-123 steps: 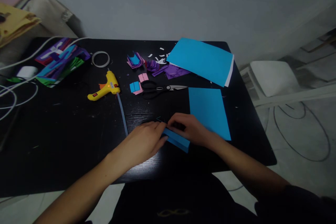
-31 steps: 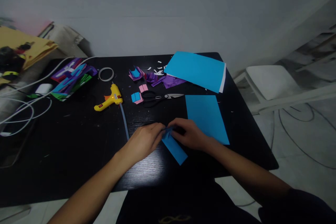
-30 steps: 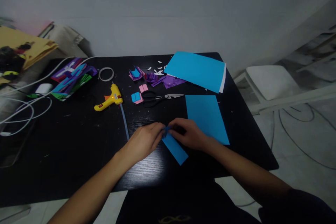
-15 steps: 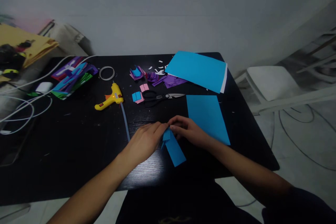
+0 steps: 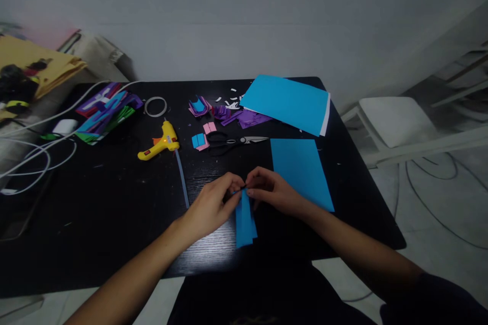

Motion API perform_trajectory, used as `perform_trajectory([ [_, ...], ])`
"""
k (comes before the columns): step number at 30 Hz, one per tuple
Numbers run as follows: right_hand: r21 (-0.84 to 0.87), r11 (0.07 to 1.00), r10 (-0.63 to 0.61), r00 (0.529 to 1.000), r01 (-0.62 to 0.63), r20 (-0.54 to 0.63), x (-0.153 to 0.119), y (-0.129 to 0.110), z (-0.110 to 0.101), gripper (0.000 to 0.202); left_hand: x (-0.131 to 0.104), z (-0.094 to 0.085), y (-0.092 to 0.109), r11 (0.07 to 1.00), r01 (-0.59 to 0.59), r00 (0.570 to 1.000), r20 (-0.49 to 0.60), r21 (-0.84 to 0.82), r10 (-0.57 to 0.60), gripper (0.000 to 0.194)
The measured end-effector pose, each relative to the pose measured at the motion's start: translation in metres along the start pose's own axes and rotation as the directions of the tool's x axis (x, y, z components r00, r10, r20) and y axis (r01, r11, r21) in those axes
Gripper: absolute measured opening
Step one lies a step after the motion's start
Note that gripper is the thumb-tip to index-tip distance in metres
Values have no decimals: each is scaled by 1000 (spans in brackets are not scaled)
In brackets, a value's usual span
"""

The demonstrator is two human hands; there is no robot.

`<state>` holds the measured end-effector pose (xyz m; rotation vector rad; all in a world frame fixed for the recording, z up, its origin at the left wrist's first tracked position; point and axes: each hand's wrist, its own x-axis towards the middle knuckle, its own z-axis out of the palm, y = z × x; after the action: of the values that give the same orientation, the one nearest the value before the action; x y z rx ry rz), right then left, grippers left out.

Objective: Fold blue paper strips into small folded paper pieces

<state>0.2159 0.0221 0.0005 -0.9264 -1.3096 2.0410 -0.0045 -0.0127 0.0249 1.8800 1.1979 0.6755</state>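
Between my two hands hangs a folded blue paper strip point(image 5: 245, 221), its lower ends pointing toward the table's front edge. The fingertips of my left hand point(image 5: 213, 200) pinch its top from the left. From the right, the thumb and fingers of my right hand point(image 5: 276, 190) pinch the same top end. My fingers partly hide the fold there. Just right of my right hand, a blue sheet point(image 5: 301, 170) lies flat. Scissors point(image 5: 242, 140) with black handles lie beyond my hands, beside small folded pink and blue paper pieces point(image 5: 199, 140).
A yellow glue gun point(image 5: 164, 142) with a long glue stick point(image 5: 182, 177) lies to the left, near a tape ring point(image 5: 155, 106). Coloured paper strips point(image 5: 109, 111) and white cables point(image 5: 41, 150) are farther left. Blue sheets point(image 5: 287, 101) and purple paper scraps point(image 5: 253, 118) lie at the back.
The blue strip has swung from slanting right to hanging nearly straight toward me, and its short folded flap now lies lengthwise. My left hand has turned slightly, its thumb now showing.
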Motion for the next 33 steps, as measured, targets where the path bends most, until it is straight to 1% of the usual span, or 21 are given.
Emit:
perform_trajectory([
  [3, -104, 994, -41, 999, 45, 32, -4, -4, 2, 27, 1, -1, 1, 998, 34, 999, -7, -48, -35, 12],
  [5, -180, 978, -99, 994, 107, 51, -7, -6, 3, 18, 1, -2, 1, 997, 44, 999, -11, -65, -45, 11],
  [6, -244, 961, -117, 990, 132, 76, -9, -7, 3, 14, 1, -2, 0, 996, 50, 999, -16, -74, -51, 11],
  [8, -369, 906, -167, 977, 206, 133, -11, -8, 2, 16, 0, -1, -2, 994, 61, 998, -26, -92, -64, 11],
  [10, -433, 858, -216, 958, 278, 189, -12, -8, 0, 26, 0, -1, -3, 991, 78, 996, -36, -110, -83, 12],
  [12, -447, 832, -248, 941, 328, 229, -12, -7, -1, 32, 0, 0, -5, 988, 91, 994, -46, -127, -97, 13],
  [15, -445, 816, -272, 924, 369, 267, -11, -6, -1, 35, 0, 0, -6, 984, 100, 992, -59, -149, -110, 12],
  [21, -508, 747, -283, 897, 428, 339, -13, -2, 1, 32, 2, -1, -3, 981, 123, 989, -68, -152, -134, 12],
  [25, -544, 703, -324, 887, 458, 328, -12, 1, 3, 27, 2, -2, -4, 982, 102, 992, -54, -158, -112, 8],
  [27, -546, 700, -340, 887, 461, 313, -12, 1, 3, 29, 2, -3, -4, 983, 92, 994, -46, -157, -100, 8],
  [30, -535, 727, -340, 903, 430, 264, -12, 2, 2, 31, 2, -3, -4, 983, 102, 993, -36, -153, -109, 10],
  [33, -521, 766, -321, 926, 377, 199, -12, 2, 2, 25, 1, -1, -6, 979, 116, 991, -43, -165, -125, 11],
])
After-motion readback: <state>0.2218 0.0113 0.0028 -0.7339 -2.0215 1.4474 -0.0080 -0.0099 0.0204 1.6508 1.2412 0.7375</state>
